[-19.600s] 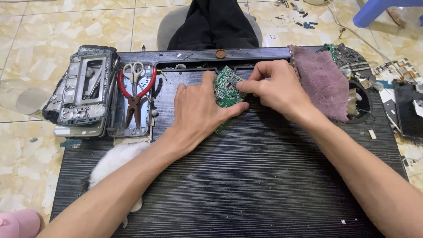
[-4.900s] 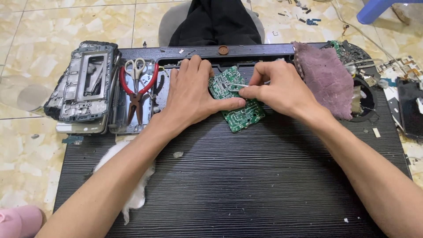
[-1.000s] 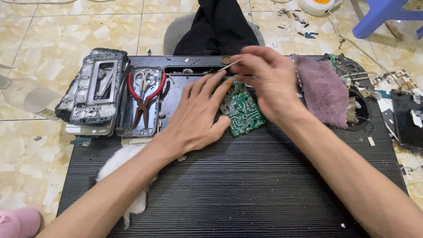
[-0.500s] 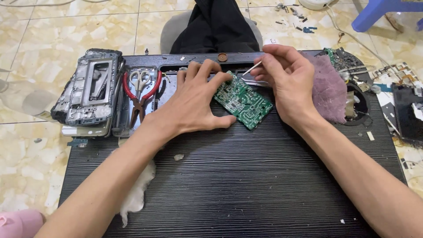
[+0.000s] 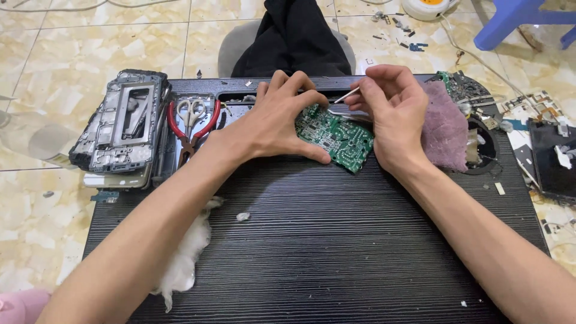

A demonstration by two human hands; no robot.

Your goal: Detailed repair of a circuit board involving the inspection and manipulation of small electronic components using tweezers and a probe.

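Hands meet at 12 o'clock on the black ribbed desk. Left hand lies mostly flat, fingers spread and lightly curled, thumb pressed along the near edge of one green circuit board, pinning it down. Right hand is loosely curled, thumb and forefinger pinched on one thin metal tool, likely tweezers, whose tip points toward 9 o'clock above the board's far edge.

Board sits tilted between the two hands: at 3 o'clock of the left palm, at 9 o'clock of the right palm, partly under the left fingers.

One purple cloth lies at 3 o'clock of the right hand, touching it. One pair of red-handled pliers and one pair of small scissors rest in a tray at 9 o'clock of the left hand. Farther toward 9 o'clock, a stack of phone frames overhangs the desk edge; their count cannot be told. One tuft of white cotton lies at 7 o'clock beside the left forearm, with one small scrap near it.
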